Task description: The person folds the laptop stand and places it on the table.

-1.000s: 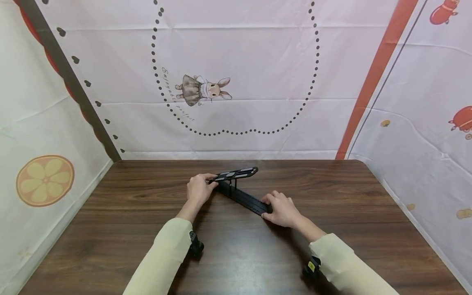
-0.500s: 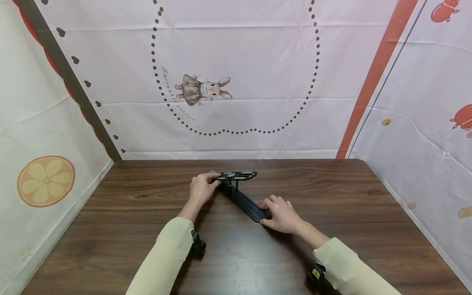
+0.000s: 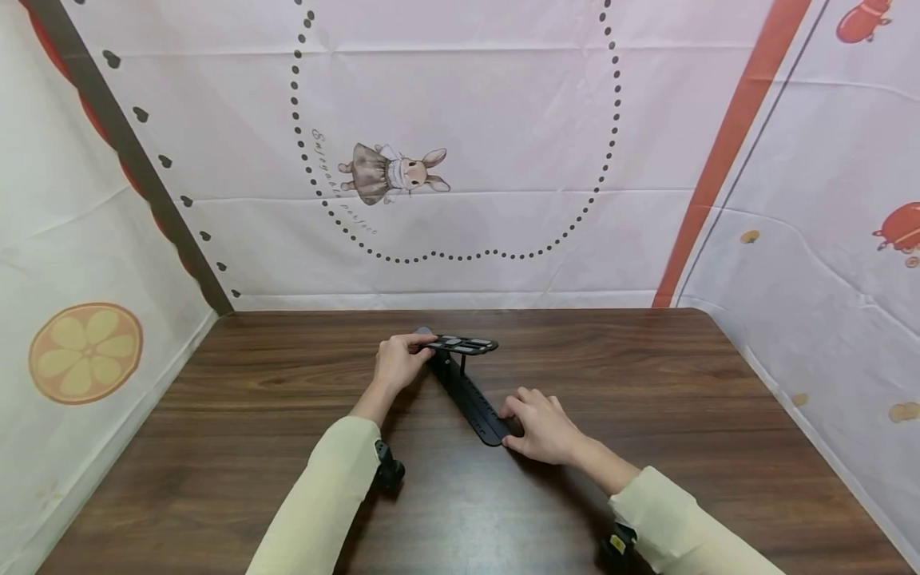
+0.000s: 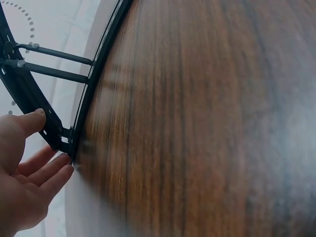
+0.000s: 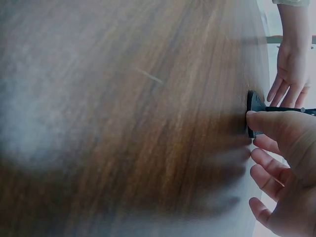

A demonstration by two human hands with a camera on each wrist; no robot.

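Note:
A black folding laptop stand (image 3: 470, 403) rests on the brown table, its long base slanting from far left to near right. Two struts hold its slotted upper plate (image 3: 467, 345) raised above the base. My left hand (image 3: 398, 363) grips the hinged far end; in the left wrist view the thumb (image 4: 35, 118) lies on the upper plate and the other fingers are around the end, near the table. My right hand (image 3: 544, 426) pinches the edge at the base's near end, thumb (image 5: 261, 120) against it and index finger behind; the remaining fingers curl loosely.
The wood-grain table (image 3: 287, 383) extends to both sides and in front of the stand. Behind it hangs a white printed cloth (image 3: 503, 160), with more cloth at the left and right. Both sleeves carry small black wrist cameras (image 3: 389, 467).
The stand has turned on the table, its near end swinging towards me and leftwards with my right hand. My left hand has shifted slightly right, staying on the hinged end.

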